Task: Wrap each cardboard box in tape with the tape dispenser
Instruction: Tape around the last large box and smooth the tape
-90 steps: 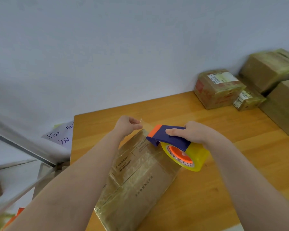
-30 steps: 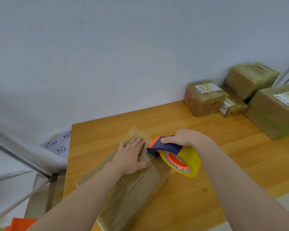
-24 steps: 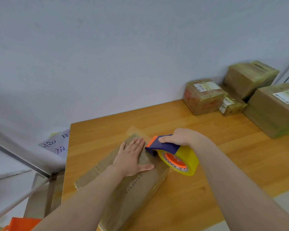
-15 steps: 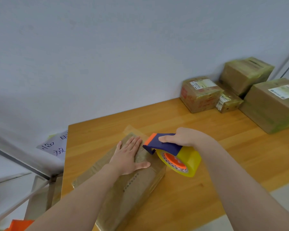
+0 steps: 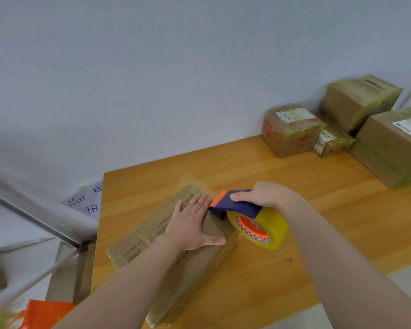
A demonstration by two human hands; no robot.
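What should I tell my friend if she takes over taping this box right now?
Left hand: flat, pressing on top of the long cardboard box.
Right hand: grips the tape dispenser, its orange nose at the box's top, beside the left fingertips.
The box lies on the wooden table; four other boxes sit far right, by the wall.
Done: shiny tape already covers much of the long box; the four others look taped too.
Left: probably cut this strip, then check the hidden underside.
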